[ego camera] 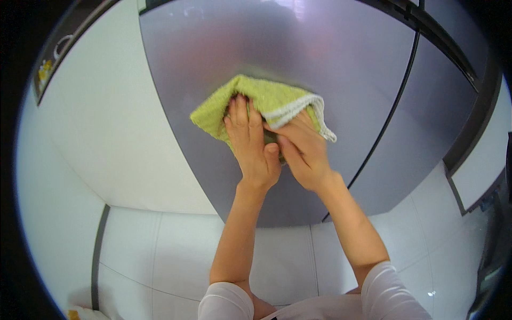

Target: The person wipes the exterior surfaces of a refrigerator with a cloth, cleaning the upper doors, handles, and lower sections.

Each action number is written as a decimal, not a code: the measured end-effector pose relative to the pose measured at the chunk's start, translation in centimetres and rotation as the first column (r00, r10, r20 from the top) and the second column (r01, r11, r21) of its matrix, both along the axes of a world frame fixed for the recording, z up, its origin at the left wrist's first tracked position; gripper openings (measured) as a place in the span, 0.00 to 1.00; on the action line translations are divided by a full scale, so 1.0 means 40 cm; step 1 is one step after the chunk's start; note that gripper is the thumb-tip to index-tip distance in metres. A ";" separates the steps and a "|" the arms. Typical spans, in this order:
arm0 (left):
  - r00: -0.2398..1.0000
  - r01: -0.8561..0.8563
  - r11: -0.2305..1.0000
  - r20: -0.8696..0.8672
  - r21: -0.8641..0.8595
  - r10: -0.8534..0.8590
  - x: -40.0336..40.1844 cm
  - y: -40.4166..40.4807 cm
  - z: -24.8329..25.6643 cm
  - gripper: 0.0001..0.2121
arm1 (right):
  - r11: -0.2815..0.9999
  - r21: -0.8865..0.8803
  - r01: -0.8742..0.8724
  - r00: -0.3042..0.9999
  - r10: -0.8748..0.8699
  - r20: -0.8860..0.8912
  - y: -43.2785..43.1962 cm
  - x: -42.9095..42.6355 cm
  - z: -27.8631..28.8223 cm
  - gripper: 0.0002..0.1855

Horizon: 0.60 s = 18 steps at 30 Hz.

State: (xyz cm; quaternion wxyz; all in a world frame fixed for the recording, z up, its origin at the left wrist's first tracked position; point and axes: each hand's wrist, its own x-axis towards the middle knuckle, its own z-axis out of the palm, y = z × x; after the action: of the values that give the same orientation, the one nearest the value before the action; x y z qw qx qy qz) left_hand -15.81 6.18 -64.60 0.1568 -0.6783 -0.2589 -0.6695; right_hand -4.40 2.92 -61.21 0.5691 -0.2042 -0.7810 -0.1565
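A yellow-green cloth with a pale edge (264,92) lies against the glossy grey door of a large appliance, likely a refrigerator (192,80). My left hand (250,140) has its fingertips tucked under a fold of the cloth, its thumb out to the side. To its right my right hand (306,148) holds the cloth, its fingers partly covered by the folded pale edge. The two thumbs are close together near the cloth's lower part. Slight blur lies over my right hand.
A black vertical gap (384,128) separates the grey doors. A white panel (120,120) adjoins them on the left, with a shelf (48,72) holding small items at the upper left. Below is a floor of pale tiles (280,264). A dark-framed white panel (480,172) stands at right.
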 end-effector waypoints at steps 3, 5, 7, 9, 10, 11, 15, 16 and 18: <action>0.928 -0.373 0.919 -0.078 -0.131 0.365 -0.028 0.010 0.005 0.31 | 0.999 -0.002 -0.052 0.953 0.049 -0.299 -0.069 0.044 -0.034 0.10; 0.849 -0.529 0.831 -0.094 -0.173 0.521 -0.069 0.029 0.013 0.32 | 0.993 -0.060 -0.104 0.917 0.073 -0.393 -0.096 0.091 -0.051 0.10; 0.813 -0.582 0.799 -0.095 -0.149 0.575 -0.146 0.052 0.057 0.32 | 0.992 -0.081 -0.098 0.874 0.047 -0.484 -0.096 0.130 -0.027 0.10; 0.834 -0.541 0.832 0.047 -0.126 0.549 -0.205 0.097 0.112 0.29 | 0.991 -0.089 -0.099 0.818 0.031 -0.574 -0.092 0.167 -0.009 0.10; 0.838 -0.521 0.846 0.117 -0.115 0.532 -0.218 0.107 0.150 0.28 | 0.990 -0.087 -0.107 0.786 0.031 -0.617 -0.092 0.181 -0.006 0.10; 0.780 -0.607 0.787 0.106 -0.106 0.616 -0.224 0.115 0.190 0.28 | 0.990 -0.084 -0.114 0.751 0.030 -0.660 -0.091 0.197 0.000 0.11; 0.608 -0.794 0.601 0.141 0.091 0.781 -0.158 0.116 0.358 0.27 | 0.993 -0.014 -0.120 0.638 0.066 -0.767 -0.106 0.246 0.021 0.09; 0.605 -0.796 0.594 0.142 0.115 0.783 -0.126 0.113 0.381 0.26 | 0.996 -0.010 -0.090 0.605 0.047 -0.795 -0.110 0.251 0.019 0.09; 0.633 -0.773 0.618 0.127 0.140 0.763 -0.038 0.097 0.423 0.25 | 0.991 0.031 -0.128 0.551 0.097 -0.829 -0.112 0.261 0.018 0.10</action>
State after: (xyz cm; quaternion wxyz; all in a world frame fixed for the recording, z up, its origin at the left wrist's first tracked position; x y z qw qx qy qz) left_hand -17.35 10.05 -47.70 0.4818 -0.4665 -0.4660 -0.5771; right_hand 6.03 -1.56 -60.50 0.8744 -0.2127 -0.4360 0.0072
